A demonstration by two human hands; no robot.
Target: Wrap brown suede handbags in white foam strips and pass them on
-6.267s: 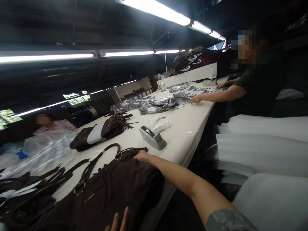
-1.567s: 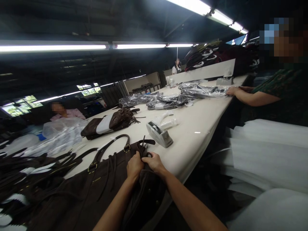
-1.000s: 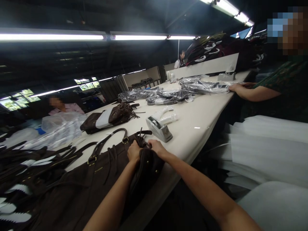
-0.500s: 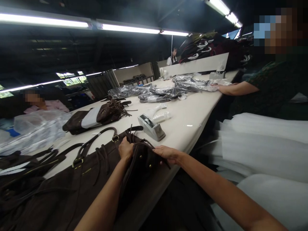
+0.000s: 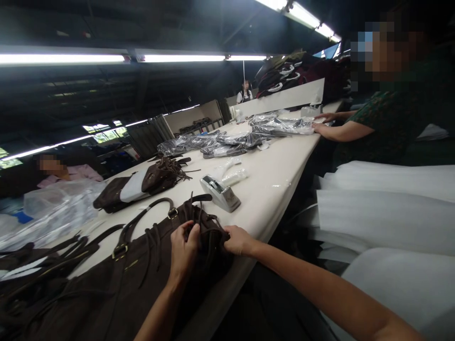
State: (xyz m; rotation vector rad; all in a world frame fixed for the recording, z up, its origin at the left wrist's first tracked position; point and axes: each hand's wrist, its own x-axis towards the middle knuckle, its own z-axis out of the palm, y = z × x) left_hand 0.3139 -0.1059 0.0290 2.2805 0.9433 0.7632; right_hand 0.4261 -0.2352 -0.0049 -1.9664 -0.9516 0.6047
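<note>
A dark brown handbag [image 5: 95, 289] with brass-coloured buckles lies along the near edge of the table. Its curved handle [image 5: 137, 220] stands up on the far side. My left hand [image 5: 183, 248] is at the bag's right end, thumb and fingers curled in on the dark material by the thin straps; exactly which part they pinch is hard to see. My right hand [image 5: 238, 240] has its fingers closed on the outer edge of that same end. Just beyond the bag sits a grey tape dispenser [image 5: 221, 194].
Another brown bag [image 5: 117, 192] with a white band lies farther left. Plastic-wrapped bags [image 5: 227, 142] lie along the table [image 5: 263, 184], where a co-worker's hands [image 5: 325, 128] touch one. White sheets [image 5: 384, 213] are stacked at right. Another person [image 5: 71, 173] is at far left.
My left hand has turned and shifted slightly down, its thumb and fingers now showing above the bag. My right hand keeps hold of the edge, and the end flap has folded inward.
</note>
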